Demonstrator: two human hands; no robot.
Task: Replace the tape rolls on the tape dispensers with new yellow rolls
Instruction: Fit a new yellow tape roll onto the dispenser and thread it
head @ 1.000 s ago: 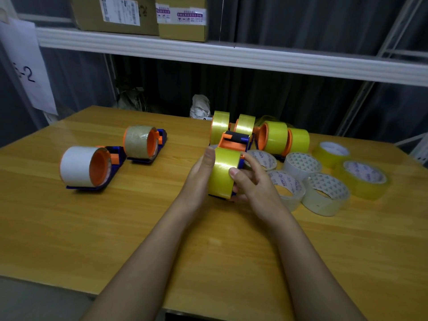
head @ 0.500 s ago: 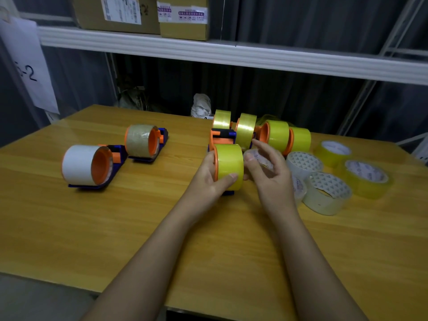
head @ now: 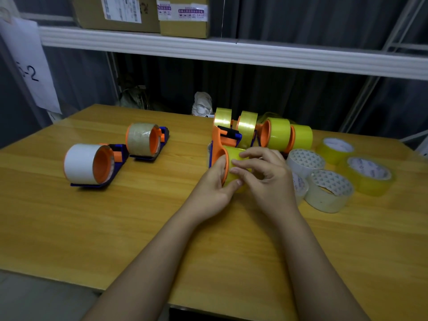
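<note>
An orange and blue tape dispenser [head: 218, 147] carries a yellow roll [head: 234, 176] at the table's middle. My left hand [head: 214, 188] grips that roll and dispenser from the left, thumb over the orange hub. Fingers of my right hand [head: 264, 179] curl over the roll's top and right side. Two dispensers sit at the left: one with a white roll [head: 81, 163], one with a brownish roll [head: 140, 138]. Behind my hands stand dispensers with yellow rolls [head: 276, 133]. Loose yellow rolls [head: 367, 176] lie at the right.
Used clear rolls [head: 328, 190] with white printed cores lie just right of my right hand. A white shelf [head: 231, 50] with cardboard boxes [head: 115, 12] runs above the wooden table [head: 115, 228]. A crumpled white bag [head: 202, 103] sits behind the table's far edge.
The dispenser with the yellow roll has turned, its orange side now toward my left hand. My right hand has come back onto the roll after briefly lifting off it.
</note>
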